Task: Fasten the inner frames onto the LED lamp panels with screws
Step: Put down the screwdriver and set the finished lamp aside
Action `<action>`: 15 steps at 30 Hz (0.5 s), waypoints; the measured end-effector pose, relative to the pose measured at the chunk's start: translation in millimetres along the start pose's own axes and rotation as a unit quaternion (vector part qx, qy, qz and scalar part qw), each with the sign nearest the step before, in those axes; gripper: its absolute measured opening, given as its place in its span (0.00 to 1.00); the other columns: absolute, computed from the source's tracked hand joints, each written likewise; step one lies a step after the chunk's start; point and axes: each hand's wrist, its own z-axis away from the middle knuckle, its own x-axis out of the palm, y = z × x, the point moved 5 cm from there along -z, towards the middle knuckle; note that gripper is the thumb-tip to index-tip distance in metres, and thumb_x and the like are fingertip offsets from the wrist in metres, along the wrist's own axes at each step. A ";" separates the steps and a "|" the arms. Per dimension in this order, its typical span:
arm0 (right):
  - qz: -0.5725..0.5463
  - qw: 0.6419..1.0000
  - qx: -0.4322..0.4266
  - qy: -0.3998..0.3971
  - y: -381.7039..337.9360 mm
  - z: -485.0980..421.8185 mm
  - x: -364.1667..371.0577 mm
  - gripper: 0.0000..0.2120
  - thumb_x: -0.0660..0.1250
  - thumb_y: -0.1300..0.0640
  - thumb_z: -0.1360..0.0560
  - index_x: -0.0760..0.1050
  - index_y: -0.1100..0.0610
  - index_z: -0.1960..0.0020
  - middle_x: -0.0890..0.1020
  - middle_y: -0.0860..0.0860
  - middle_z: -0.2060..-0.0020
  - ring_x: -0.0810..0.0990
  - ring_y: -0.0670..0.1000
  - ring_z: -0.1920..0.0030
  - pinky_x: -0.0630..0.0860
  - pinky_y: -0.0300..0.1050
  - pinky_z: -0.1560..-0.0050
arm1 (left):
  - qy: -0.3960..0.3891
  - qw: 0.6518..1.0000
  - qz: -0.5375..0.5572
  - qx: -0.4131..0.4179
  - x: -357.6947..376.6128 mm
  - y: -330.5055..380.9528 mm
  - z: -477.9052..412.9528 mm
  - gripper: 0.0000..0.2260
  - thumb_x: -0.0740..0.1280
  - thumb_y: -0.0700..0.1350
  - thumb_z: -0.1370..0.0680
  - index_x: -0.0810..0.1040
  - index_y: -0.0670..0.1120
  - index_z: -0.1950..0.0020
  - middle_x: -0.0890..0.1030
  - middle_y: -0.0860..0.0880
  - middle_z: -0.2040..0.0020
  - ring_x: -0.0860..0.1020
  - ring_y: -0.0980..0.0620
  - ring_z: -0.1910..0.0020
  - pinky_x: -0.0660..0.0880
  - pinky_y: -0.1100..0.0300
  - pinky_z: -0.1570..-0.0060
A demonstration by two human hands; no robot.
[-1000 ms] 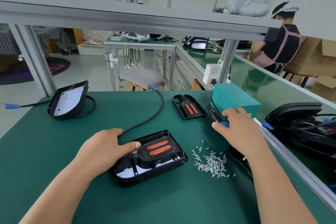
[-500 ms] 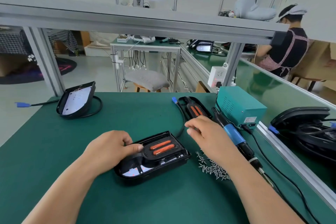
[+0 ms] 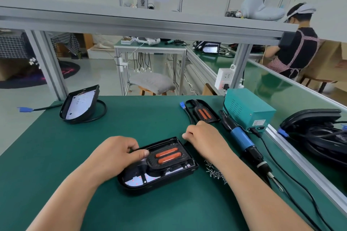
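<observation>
Green matting (image 3: 56, 165) covers the workbench, and near its middle lies the black LED lamp panel (image 3: 159, 178), a shallow tray with its open side up and a pale board with small red dots showing at its near end. An inner frame (image 3: 169, 157) with two orange strips sits inside the tray, toward the far end. The left hand (image 3: 114, 155) rests on the panel's left rim, fingers curled loosely and the thumb pressed flat against the frame's left edge; it pins the part down rather than gripping around it. The right hand (image 3: 202, 137) lies just beyond the panel's far right corner, knuckles up and fingers bent under; whether it pinches anything cannot be told. Loose screws (image 3: 216, 172) lie in a small heap just right of the panel, partly hidden by the right forearm. Further right an electric screwdriver (image 3: 244, 142) with a blue grip lies on the mat, its bit pointing toward the near edge, untouched. Behind it stands a teal power box (image 3: 247, 108), and left of that a second inner frame (image 3: 203, 111) lies flat by a blue cable plug (image 3: 182, 104). At the far left corner another lamp panel (image 3: 79, 104) rests tilted on its coiled black cable. More black lamp housings (image 3: 315, 129) are piled past the right rail, and a person in an apron (image 3: 296, 50) works at a bench in the background.
</observation>
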 end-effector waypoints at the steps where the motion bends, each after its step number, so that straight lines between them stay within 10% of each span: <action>1: -0.009 1.000 0.004 0.008 -0.2 0.6 -1.0 0.15 0.65 0.44 0.15 0.78 0.55 0.53 0.75 0.51 0.54 0.77 0.54 0.58 0.75 0.50 0.54 | -0.007 1.000 0.012 0.007 0.8 0.0 0.6 0.20 0.74 0.65 0.25 0.77 0.51 0.63 0.67 0.54 0.74 0.62 0.56 0.73 0.60 0.57 0.69; 9: -0.019 0.998 0.051 0.010 -0.6 6.1 -7.0 0.10 0.66 0.61 0.22 0.75 0.59 0.41 0.84 0.52 0.53 0.82 0.58 0.51 0.80 0.56 0.47 | -0.010 0.998 0.050 0.033 3.9 -3.6 -0.5 0.20 0.76 0.64 0.25 0.79 0.48 0.61 0.66 0.54 0.73 0.62 0.56 0.72 0.61 0.57 0.68; 15: -0.191 0.981 -0.032 -0.006 -10.4 5.4 -10.7 0.18 0.64 0.64 0.20 0.83 0.51 0.35 0.78 0.45 0.46 0.82 0.42 0.51 0.76 0.41 0.44 | 0.011 0.997 0.047 0.052 2.9 -3.7 -0.8 0.18 0.75 0.63 0.24 0.80 0.49 0.59 0.66 0.54 0.72 0.62 0.56 0.71 0.60 0.59 0.69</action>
